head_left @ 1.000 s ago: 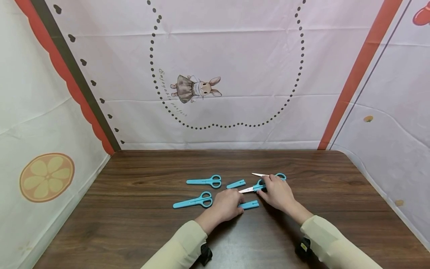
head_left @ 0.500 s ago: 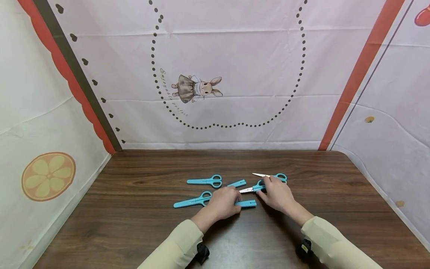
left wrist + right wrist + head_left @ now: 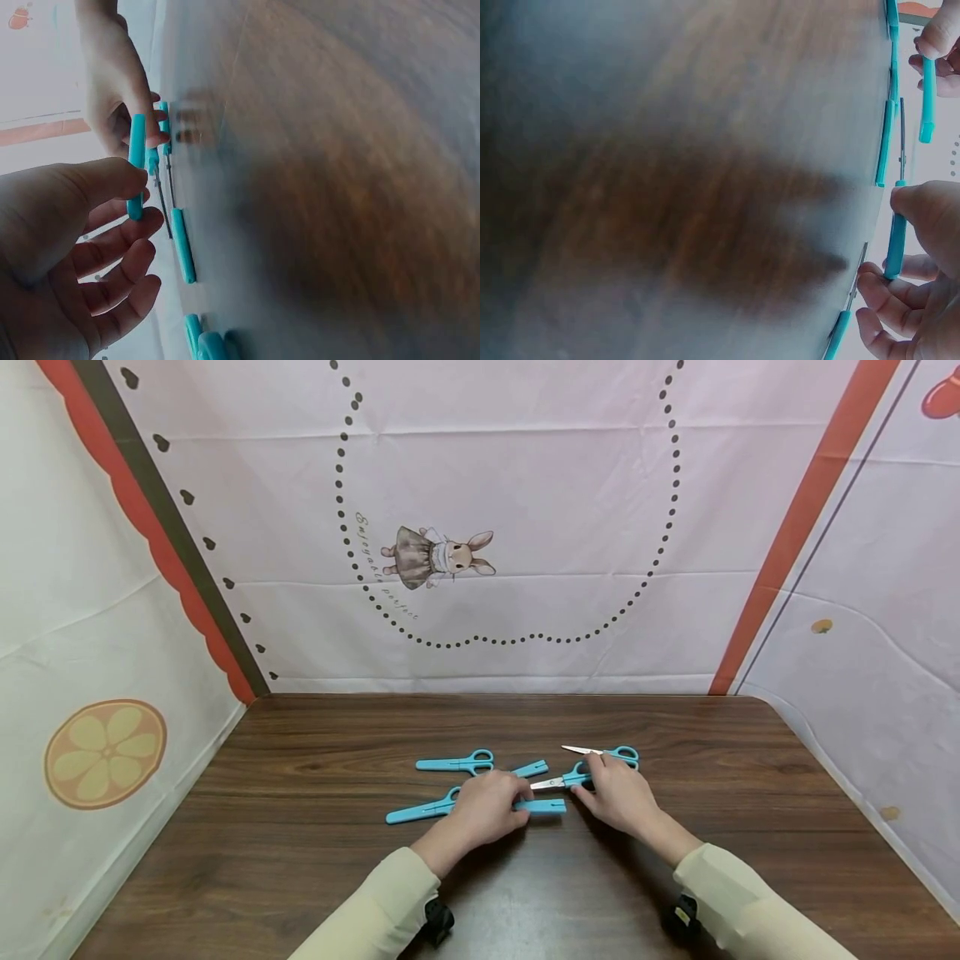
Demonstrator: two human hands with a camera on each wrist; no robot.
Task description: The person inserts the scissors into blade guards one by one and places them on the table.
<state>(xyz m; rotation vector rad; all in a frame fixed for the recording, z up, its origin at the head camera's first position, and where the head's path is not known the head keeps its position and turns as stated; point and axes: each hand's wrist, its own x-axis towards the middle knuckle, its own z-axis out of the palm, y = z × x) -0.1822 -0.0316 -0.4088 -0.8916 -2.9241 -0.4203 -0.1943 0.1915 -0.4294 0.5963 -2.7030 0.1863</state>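
Note:
My left hand (image 3: 483, 806) pinches a light-blue scissors cover (image 3: 546, 807) between thumb and fingertips, held above the table in the left wrist view. To its right, my right hand (image 3: 621, 789) pinches a pair of blue-handled scissors (image 3: 897, 244) by the handles. Their bare metal blades (image 3: 549, 783) point left, towards the left hand and a little behind the cover's open end. Just behind the right hand, a second pair of uncovered scissors (image 3: 624, 756) lies on the table. Another blue cover (image 3: 532, 768) rests behind the left hand, partly hidden by it.
Two pairs of blue scissors with covers on lie at the left, the farther covered scissors (image 3: 450, 765) and the nearer covered scissors (image 3: 420, 812). The left hand hides part of the nearer pair. A white printed cloth (image 3: 570, 510) hangs behind the brown wooden table (image 3: 315, 877).
My left hand has shifted left with the cover, drawing it away from the blades and hiding more of the nearer covered scissors. The right hand and its scissors stay nearly still.

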